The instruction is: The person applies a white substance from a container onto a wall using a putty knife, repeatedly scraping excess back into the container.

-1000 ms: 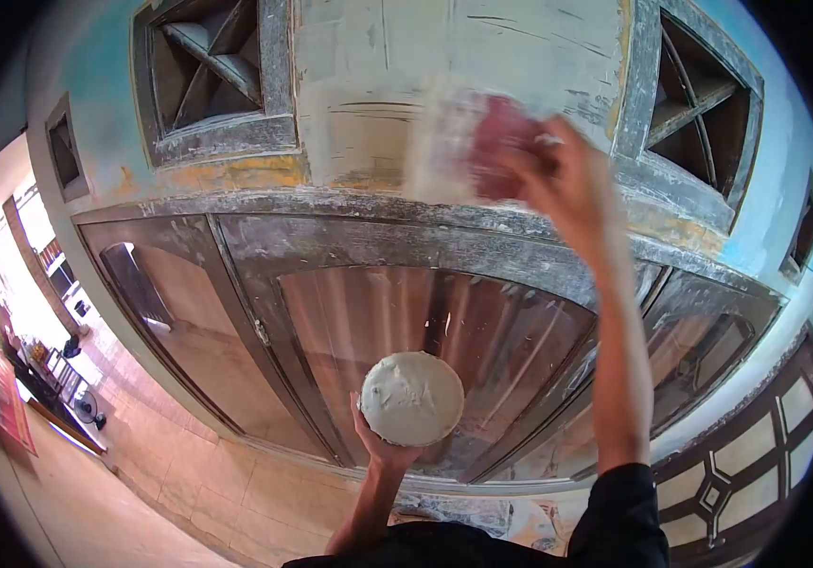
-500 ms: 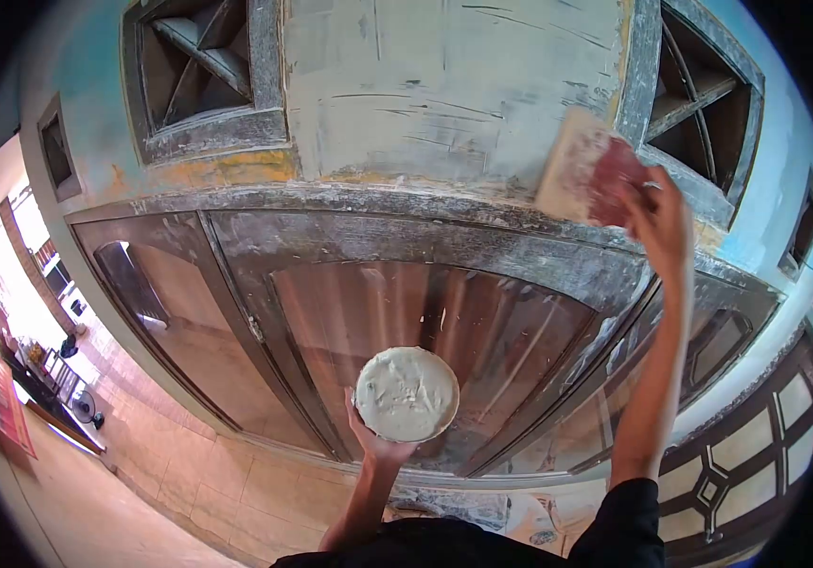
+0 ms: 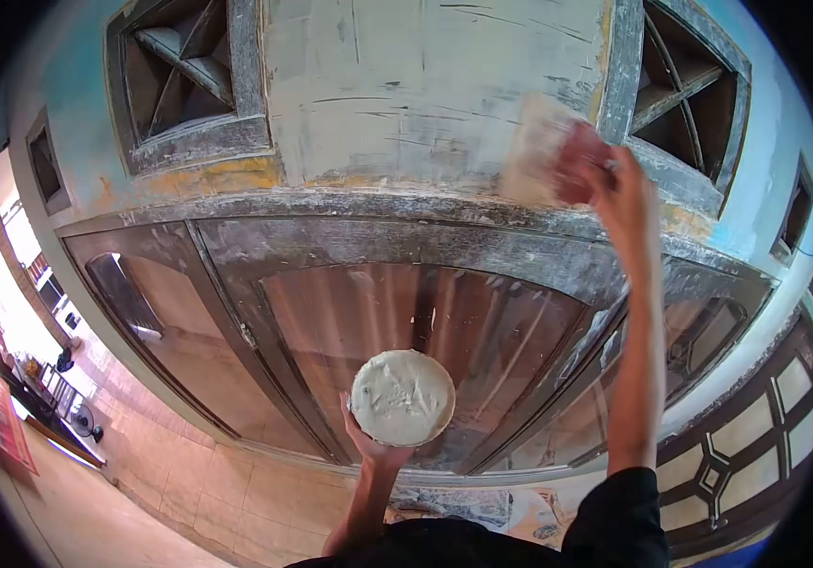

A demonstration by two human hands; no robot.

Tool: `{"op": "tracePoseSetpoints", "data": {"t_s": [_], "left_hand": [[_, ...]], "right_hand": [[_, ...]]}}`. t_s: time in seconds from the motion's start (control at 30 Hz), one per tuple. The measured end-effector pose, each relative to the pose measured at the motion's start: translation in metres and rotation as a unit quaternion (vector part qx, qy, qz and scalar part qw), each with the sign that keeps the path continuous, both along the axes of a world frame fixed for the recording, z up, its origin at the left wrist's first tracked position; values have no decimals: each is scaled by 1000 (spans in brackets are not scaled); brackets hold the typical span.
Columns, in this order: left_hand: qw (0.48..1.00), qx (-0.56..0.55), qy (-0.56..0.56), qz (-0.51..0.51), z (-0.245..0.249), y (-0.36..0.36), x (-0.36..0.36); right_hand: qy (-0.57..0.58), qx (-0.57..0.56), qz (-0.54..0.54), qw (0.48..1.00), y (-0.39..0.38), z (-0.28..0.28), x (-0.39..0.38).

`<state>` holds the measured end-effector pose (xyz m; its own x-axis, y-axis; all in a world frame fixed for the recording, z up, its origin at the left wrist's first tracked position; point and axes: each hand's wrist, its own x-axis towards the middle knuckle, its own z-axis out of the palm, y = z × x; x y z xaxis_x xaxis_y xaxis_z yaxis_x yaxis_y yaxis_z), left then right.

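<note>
Before the plastered wall [image 3: 425, 85], the left hand [image 3: 369, 447] cups a bowl of filler [image 3: 402, 398] from beneath: probably heavy, best kept level. The right hand [image 3: 619, 194] clasps a thin, likely springy scraper [image 3: 539, 151] by its red handle, blade on the wall.

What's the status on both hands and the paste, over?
Left hand holds paste bowl. Right hand holds scraper at plastered wall. Nothing blocking.

Off-white putty bowl [image 3: 402, 398], red-handled scraper [image 3: 558, 151] — pale-blue, grey-streaked wall [image 3: 94, 76], brown door [image 3: 369, 312]
</note>
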<state>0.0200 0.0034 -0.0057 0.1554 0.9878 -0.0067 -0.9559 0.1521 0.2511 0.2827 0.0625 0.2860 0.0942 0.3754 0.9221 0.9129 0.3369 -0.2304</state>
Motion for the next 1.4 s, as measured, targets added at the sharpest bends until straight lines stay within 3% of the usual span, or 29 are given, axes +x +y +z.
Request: {"op": "tracePoseSetpoints", "data": {"t_s": [0.1, 0.17, 0.27, 0.37, 0.47, 0.53, 0.6, 0.7, 0.77, 0.83, 0.97, 1.03, 1.13, 1.27, 1.4], "left_hand": [[1000, -5, -26, -9, -11, 5, -3], [997, 13, 55, 44, -31, 12, -3], [1000, 4, -10, -8, -1, 1, -3], [1000, 20, 20, -8, -6, -3, -4], [1000, 14, 19, -14, 2, -6, -3], [1000, 5, 22, -17, 2, -6, -2], [999, 15, 29, 5, 2, -2, -1], [999, 16, -22, -42, 4, -1, -2], [999, 6, -14, -36, 2, -2, -1], [1000, -4, -4, -31, 1, -3, 0], [999, 21, 0, -36, 2, -3, 6], [998, 42, 10, -43, 2, -3, 8], [1000, 14, 17, -18, 0, -2, 9], [999, 0, -12, -42, -1, -2, 9], [999, -7, 4, -34, -5, 1, 13]], "right_hand": [[91, -139, 15, 986, -29, -5, 82], [90, -97, 91, 987, -40, 1, 52], [35, -68, 134, 988, -19, 11, -27], [-48, -43, 114, 991, 8, 17, -83], [-71, 27, 43, 996, 30, 13, -70], [-4, -42, -2, 999, 10, 13, -32], [-1, -39, -55, 998, -2, 0, 38], [90, -120, -59, 987, -38, -6, 112], [110, -76, 46, 990, -50, -10, 130], [112, -94, 103, 984, -42, -5, 100], [77, -124, 118, 982, -19, 7, 9], [-18, -85, 21, 996, -4, 7, 12], [15, -80, -35, 996, -14, 3, 59], [75, -86, 5, 993, -50, -13, 124], [88, -88, 94, 988, -43, 0, 75]]}}
